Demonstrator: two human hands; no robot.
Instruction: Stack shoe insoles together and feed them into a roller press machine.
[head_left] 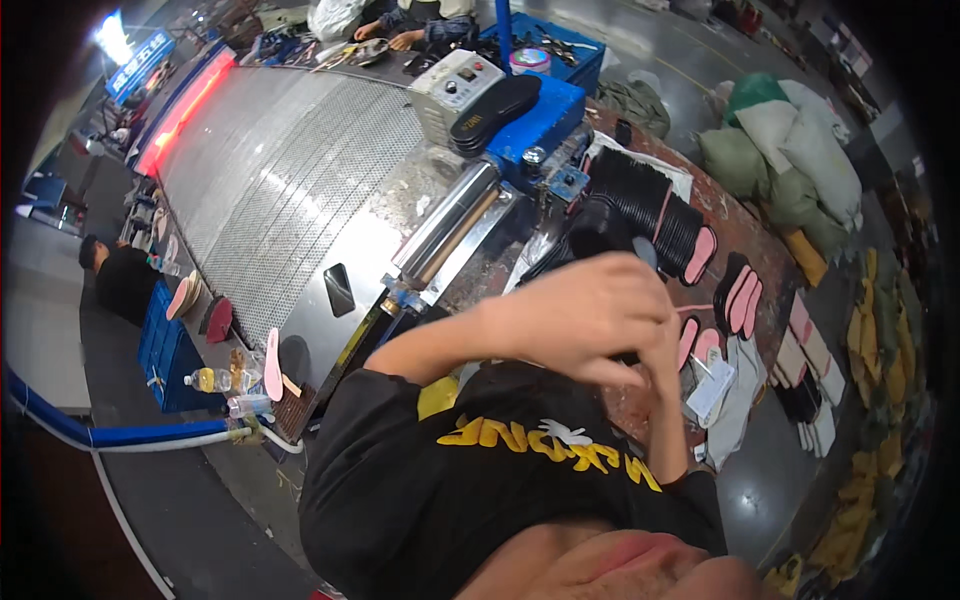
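Observation:
My left hand (575, 310) is bent across in front of my chest, its back toward the view and its fingers curled in. Just behind it, my right hand (657, 340) is mostly covered, so its fingers do not show. A small dark patch shows between the hands above my left thumb; what it is I cannot make out. Beyond them lies a long row of black insoles (640, 195), with a pink insole face (701, 252) at its near end. More black and pink insoles (742, 300) lie to the right, beside a white tag (710, 390) and grey cloth (738, 400).
A roller machine (450, 225) with a control box (455, 95) stands left of my hands. A mesh conveyor (290, 130) runs beyond it; a phone (340, 290) lies on its metal end. Bottles (225, 380) stand at left, sacks (790, 140) at far right. Other people work farther off.

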